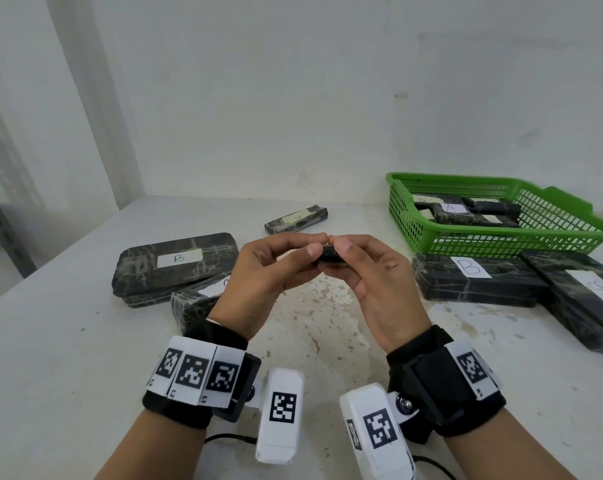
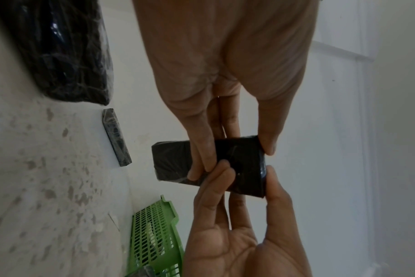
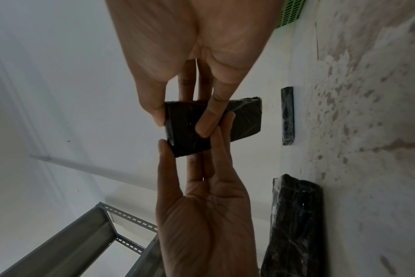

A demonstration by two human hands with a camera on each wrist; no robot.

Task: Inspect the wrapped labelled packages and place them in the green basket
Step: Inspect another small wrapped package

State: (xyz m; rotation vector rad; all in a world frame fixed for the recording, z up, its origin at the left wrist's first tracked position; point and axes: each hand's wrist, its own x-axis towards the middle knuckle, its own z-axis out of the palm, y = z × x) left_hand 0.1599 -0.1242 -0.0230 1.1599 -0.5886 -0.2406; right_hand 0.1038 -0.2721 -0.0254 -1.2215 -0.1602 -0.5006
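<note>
Though it is small enough to sit between fingertips, the black wrapped packet (image 2: pixel 209 165) looks stiff and boxy, with square corners that keep their shape under the pinch; I would judge it light. Its glossy film wrap catches the light and is probably a little slippery, so the short ends and the flat faces near the corners are the safest places to take hold, rather than the smooth middle. No label shows on the faces in view.

Both hands hold it up in the air above the worktop (image 1: pixel 68 341), in front of the chest. The left hand (image 1: pixel 262 275) pinches one end, thumb on one side and fingers curled onto the opposite face; the right hand (image 1: pixel 372 282) does the same at the other end, so the fingertips of the two nearly meet across the packet. Wrists are raised and bent inward, palms facing each other.

The green basket (image 1: pixel 549 233) stands off to the right, near the back, already holding several wrapped packages, and larger labelled ones lie on the worktop either side.
</note>
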